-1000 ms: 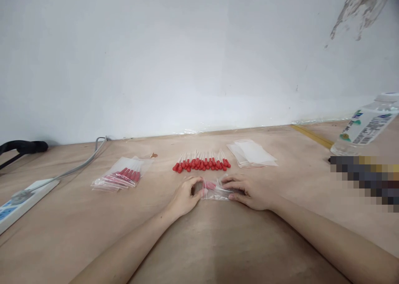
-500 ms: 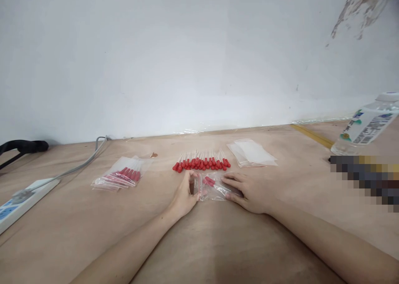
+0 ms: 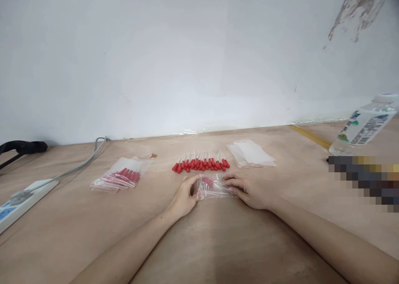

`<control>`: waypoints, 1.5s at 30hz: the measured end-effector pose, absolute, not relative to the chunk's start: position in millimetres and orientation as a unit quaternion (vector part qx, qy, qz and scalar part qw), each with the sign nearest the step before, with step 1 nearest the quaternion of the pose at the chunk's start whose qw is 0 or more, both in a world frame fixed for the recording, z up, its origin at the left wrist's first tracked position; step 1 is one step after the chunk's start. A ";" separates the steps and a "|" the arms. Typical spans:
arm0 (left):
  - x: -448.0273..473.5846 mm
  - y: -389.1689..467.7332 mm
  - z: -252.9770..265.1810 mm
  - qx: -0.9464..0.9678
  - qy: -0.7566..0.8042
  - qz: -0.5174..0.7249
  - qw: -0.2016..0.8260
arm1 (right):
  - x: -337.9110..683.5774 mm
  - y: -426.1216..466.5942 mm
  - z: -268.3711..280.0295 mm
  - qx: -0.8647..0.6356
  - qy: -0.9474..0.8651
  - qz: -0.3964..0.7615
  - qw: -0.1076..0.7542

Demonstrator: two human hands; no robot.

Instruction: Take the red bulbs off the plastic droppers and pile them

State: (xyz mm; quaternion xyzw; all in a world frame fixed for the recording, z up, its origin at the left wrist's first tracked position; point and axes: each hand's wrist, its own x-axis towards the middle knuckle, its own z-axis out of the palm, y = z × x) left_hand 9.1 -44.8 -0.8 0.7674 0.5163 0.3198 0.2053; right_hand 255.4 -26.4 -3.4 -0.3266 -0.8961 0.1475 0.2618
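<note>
A clear zip bag (image 3: 215, 191) lies between my hands, with red dropper bulbs (image 3: 208, 182) showing through the plastic. My left hand (image 3: 185, 196) is closed on the bag's zip end, thumb and fingers curled around it. At the other end, my right hand (image 3: 249, 190) has its bent fingers on the plastic, holding it near the table; its thumb is hidden. Just beyond the bag, a row of droppers with red bulbs (image 3: 201, 164) lies with the bulbs toward me and the clear tubes pointing away.
Filled zip bags (image 3: 120, 177) are piled at left, and flat bags (image 3: 252, 153) are stacked at right. A power strip (image 3: 28, 197) with a grey cable (image 3: 77, 167) lies far left. A plastic bottle (image 3: 363, 124) stands at right beside a yellow strip (image 3: 311, 136) and a blurred-out patch.
The bag's plastic has shifted and wrinkled, and the bulbs inside look more blurred. My right fingers have drawn back slightly to the bag's right end and bent; my left hand stays at the zip end.
</note>
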 end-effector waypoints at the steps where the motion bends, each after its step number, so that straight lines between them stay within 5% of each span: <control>1: 8.6 -45.1 -0.4 0.768 0.516 0.317 0.207 | 255.9 -26.0 -3.6 -0.326 -0.897 0.154 0.256; 15: 3.9 -50.3 8.7 0.823 0.425 0.300 0.228 | 253.9 -29.7 -6.7 -0.354 -0.895 0.110 0.251; 25: -65.5 -30.9 43.7 0.697 0.480 0.295 0.442 | 253.1 -34.6 0.6 -0.357 -0.896 0.071 0.255; 33: -120.3 -10.8 76.6 0.533 0.616 0.546 0.198 | 253.3 -32.7 -2.5 -0.357 -0.898 0.077 0.247; 39: -99.7 15.0 25.6 0.622 0.612 0.488 0.030 | 254.3 -32.3 -0.9 -0.356 -0.900 0.074 0.240; 45: -77.1 13.7 3.0 0.659 0.610 0.429 0.094 | 253.7 -33.8 0.0 -0.359 -0.898 0.072 0.244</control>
